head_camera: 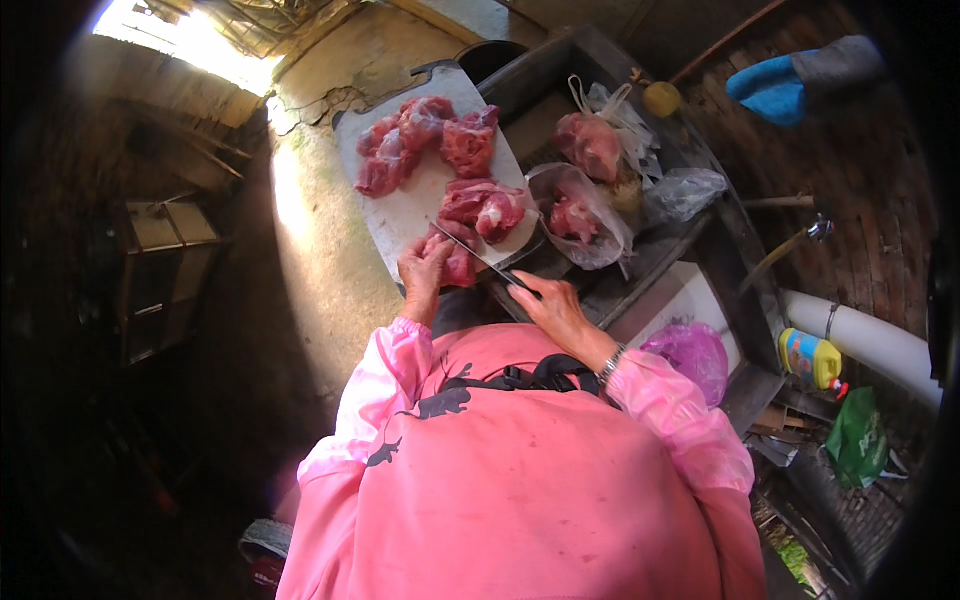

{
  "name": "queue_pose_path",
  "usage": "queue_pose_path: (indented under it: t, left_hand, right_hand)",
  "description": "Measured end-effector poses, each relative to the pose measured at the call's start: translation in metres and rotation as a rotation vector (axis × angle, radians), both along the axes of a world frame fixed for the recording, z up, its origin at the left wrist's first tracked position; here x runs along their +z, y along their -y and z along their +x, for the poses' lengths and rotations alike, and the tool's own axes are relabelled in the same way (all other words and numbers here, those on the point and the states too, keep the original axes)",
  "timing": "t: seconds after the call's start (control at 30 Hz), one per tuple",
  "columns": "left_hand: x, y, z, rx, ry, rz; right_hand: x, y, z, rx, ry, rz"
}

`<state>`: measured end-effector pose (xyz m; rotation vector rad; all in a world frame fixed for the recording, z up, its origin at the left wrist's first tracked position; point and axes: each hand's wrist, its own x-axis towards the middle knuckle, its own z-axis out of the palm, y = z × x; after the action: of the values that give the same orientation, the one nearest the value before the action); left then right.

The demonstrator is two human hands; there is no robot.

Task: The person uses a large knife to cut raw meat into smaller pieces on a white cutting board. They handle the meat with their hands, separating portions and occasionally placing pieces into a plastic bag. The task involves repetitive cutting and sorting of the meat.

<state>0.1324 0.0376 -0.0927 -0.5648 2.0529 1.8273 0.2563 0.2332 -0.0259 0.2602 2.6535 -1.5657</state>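
Note:
My left hand [422,274] grips a piece of raw red meat [454,264] at the near edge of a white cutting board [386,236]. In my right hand [553,306] is the dark handle of a knife [480,259], its blade pointing up and left across the meat beside my left fingers. Another chunk of meat with a pale knob [491,212] lies just beyond the blade. Several larger raw pieces [405,135] rest farther up the board.
Right of the board, an open plastic bag of meat [577,217] and a second bagged piece [589,145] lie by a dark basin. A crumpled clear bag [686,193], a pink bag [694,356], a yellow bottle [810,358] and a tap [819,227] are farther right.

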Motion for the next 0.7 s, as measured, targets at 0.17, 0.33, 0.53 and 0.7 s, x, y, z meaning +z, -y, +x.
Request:
queue_pose_path:
  t: [0.17, 0.33, 0.53, 0.7]
  left_hand:
    - [0.015, -0.007, 0.006, -0.056, -0.003, 0.029]
    - [-0.003, 0.009, 0.015, 0.032, 0.015, 0.087]
    - [0.001, 0.037, -0.001, 0.065, 0.092, 0.071]
    - [0.0, 0.045, 0.0, -0.254, -0.328, -0.511]
  right_hand:
    - [-0.015, 0.034, -0.075, 0.064, -0.032, 0.028]
    - [-0.016, 0.03, -0.088, 0.093, 0.001, -0.057]
    - [-0.001, 0.013, -0.053, 0.157, -0.374, 0.172]
    - [0.003, 0.001, -0.029, 0.218, -0.43, 0.304]
